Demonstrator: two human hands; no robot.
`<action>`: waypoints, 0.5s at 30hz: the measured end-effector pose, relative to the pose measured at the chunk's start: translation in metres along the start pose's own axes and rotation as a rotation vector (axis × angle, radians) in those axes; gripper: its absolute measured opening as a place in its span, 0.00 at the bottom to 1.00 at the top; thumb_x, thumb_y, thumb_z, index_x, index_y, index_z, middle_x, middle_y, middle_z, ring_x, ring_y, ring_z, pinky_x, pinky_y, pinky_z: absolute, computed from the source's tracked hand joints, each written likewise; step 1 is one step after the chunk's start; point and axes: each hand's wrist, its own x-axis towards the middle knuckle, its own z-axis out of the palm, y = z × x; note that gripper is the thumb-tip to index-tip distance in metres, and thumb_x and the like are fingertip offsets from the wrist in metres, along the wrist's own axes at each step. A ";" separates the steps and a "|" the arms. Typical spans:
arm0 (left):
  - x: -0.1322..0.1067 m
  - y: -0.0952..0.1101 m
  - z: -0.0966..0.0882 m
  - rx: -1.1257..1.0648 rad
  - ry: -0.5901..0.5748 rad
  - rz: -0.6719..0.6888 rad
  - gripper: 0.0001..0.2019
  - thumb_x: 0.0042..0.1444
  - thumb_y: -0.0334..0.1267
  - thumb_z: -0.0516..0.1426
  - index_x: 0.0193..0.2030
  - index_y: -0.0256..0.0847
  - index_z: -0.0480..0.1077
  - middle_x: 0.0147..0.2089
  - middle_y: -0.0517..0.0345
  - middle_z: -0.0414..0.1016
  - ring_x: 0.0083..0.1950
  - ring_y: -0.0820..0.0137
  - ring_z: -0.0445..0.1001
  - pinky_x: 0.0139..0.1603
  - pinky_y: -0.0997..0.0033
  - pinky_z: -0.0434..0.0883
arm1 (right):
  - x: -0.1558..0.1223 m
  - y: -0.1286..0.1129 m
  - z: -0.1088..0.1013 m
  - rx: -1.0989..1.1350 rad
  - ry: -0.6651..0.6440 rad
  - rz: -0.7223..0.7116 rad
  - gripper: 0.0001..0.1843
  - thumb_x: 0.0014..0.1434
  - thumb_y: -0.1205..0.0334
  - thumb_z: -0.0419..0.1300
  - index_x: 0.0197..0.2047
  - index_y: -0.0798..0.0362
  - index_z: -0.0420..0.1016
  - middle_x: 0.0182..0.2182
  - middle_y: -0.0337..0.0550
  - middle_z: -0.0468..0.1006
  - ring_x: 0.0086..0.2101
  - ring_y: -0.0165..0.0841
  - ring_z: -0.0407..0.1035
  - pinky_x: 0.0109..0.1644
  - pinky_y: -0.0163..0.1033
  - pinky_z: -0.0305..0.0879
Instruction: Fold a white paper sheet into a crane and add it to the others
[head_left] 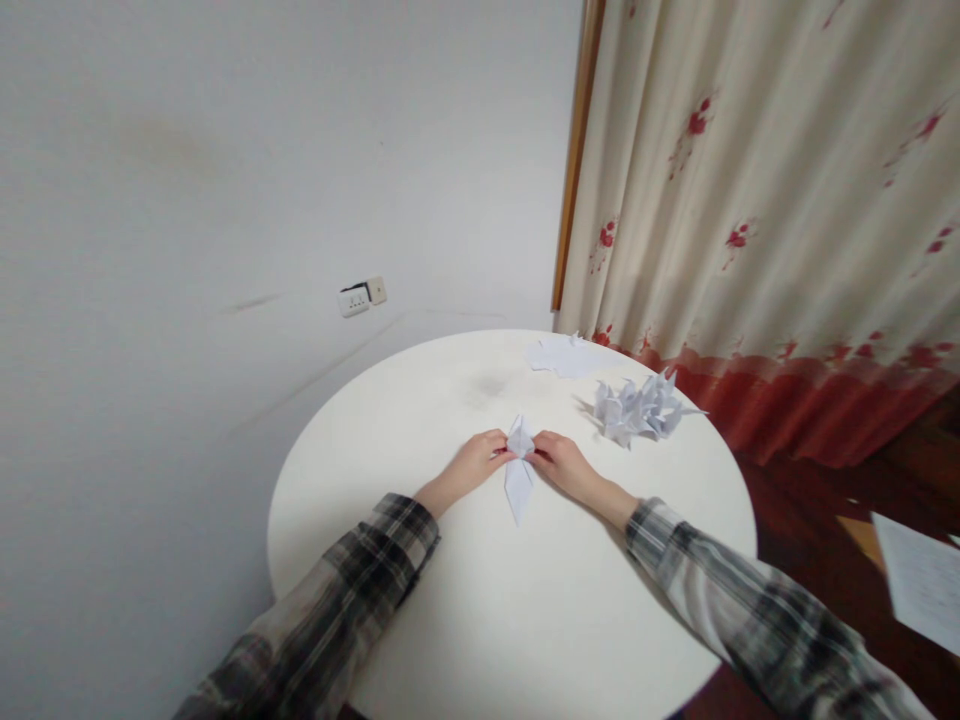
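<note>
White folded paper (519, 482): long axis near-to-far

Plaid sleeves (382, 555) closest. Left hand (480, 458) and right hand (561, 462) flank the folded paper, about equally near, each grip pinching a side edge around its narrow waist. Axis runs crosswise to the grips, pointed ends near and far. All over the table (360, 450), mid-width. Farther right: spiky paper pile (637, 410); beyond, flat paper (559, 357).

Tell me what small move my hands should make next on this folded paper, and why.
I'd probably firm the creases near the middle of the folded paper: your left hand and right hand pinch its opposite sides there, and fold lines show.
</note>
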 end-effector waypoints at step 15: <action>0.008 -0.008 0.008 -0.082 0.033 -0.154 0.05 0.51 0.36 0.55 0.33 0.36 0.68 0.30 0.59 0.70 0.32 0.72 0.67 0.35 0.74 0.64 | 0.014 -0.006 0.004 -0.071 -0.046 0.299 0.04 0.56 0.63 0.55 0.33 0.56 0.65 0.26 0.40 0.71 0.27 0.28 0.63 0.30 0.31 0.51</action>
